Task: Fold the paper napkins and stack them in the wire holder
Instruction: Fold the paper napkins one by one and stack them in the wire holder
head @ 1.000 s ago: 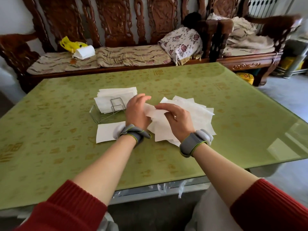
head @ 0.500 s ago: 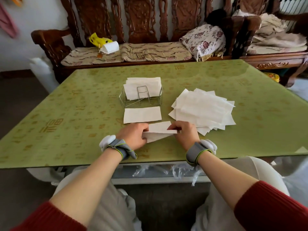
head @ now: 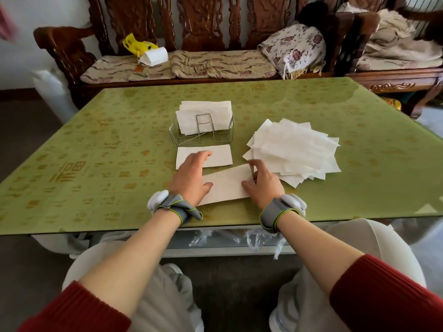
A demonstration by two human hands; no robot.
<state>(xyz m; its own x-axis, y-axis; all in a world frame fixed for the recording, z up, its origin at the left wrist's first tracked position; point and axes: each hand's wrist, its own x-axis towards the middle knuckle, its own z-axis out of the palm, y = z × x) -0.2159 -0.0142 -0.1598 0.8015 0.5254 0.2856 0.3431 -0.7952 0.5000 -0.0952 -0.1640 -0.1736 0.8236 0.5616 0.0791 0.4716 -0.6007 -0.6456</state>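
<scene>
Long white paper napkin strip (head: 225, 185), half-lifted 0.5 s ago, now laid flat on green patterned table (head: 96, 164), between wrists and silver wire holder (head: 203, 130). Left hand (head: 191, 178) opened flat, right hand (head: 262, 183) spread, nothing grasped, strip ends pressed. First crease judged set; stacking pending.

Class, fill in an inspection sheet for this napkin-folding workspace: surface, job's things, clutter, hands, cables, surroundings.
Surface: green patterned table with a glossy top.
Job's things: wire holder with stacked napkins standing in it; flat folded napkin in front of it; unfolded pile to its right; long napkin near the front edge.
Clutter: nothing seen.
Hands: left hand lies flat on the long napkin's left end, fingertips over the flat folded napkin; right hand is on its right end, fingers blurred.
Cables: nothing seen.
Surroundings: carved wooden bench with cushions, a floral pillow, a yellow bag and a white pack.
</scene>
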